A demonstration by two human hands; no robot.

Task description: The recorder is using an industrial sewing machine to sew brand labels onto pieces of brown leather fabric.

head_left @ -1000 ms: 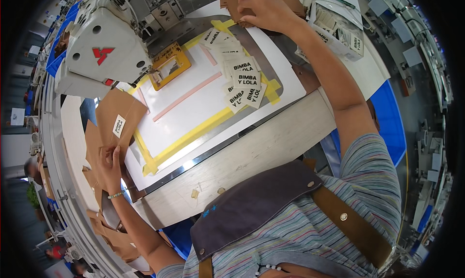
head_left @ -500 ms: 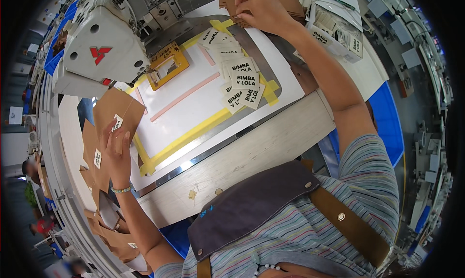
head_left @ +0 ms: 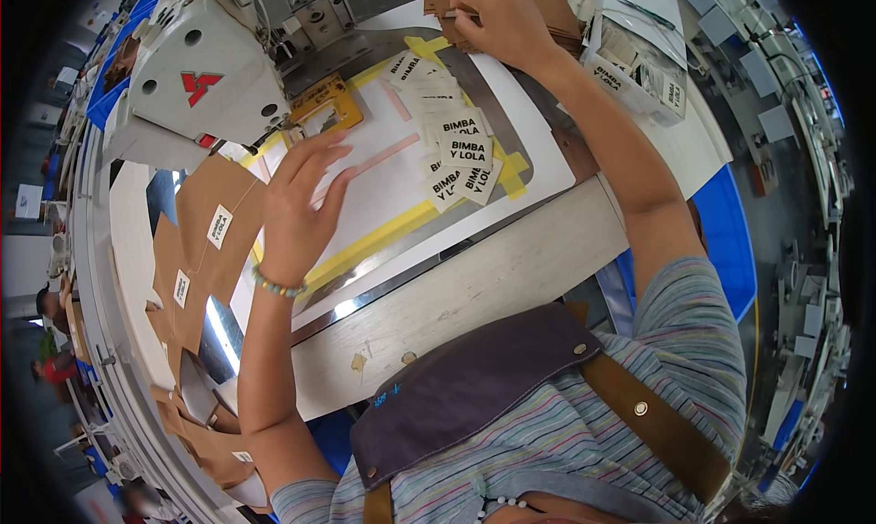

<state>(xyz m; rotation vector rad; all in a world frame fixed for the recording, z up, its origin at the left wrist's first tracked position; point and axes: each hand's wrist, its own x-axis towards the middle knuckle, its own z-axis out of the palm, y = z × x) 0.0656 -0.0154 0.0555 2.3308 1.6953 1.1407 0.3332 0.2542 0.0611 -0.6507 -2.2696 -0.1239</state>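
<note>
My left hand (head_left: pixel 303 209) hovers over the left part of a white board (head_left: pixel 360 193) edged with yellow tape, fingers apart and holding nothing. At the far side my right hand (head_left: pixel 502 29) has its fingertips pinched on the near left edge of a stack of flat brown pieces (head_left: pixel 552 13). Loose white labels with dark lettering (head_left: pixel 467 150) lie overlapping on the board's right side. Left of the board rests a brown piece (head_left: pixel 193 204) bearing a white label (head_left: pixel 219 227). The yellow frame (head_left: pixel 347 109) of a sewing machine (head_left: pixel 201 99) stands beyond my left fingertips.
A clear box of labels (head_left: pixel 671 99) stands at the far right, with tweezers (head_left: pixel 646 13) on a white surface behind it. More labelled brown pieces (head_left: pixel 196 442) hang at the lower left. A blue bin (head_left: pixel 727 236) sits right of my right arm.
My left hand has let go of the labelled brown piece and moved right, over the white board. My right hand stays at the brown stack, its fingers slightly shifted.
</note>
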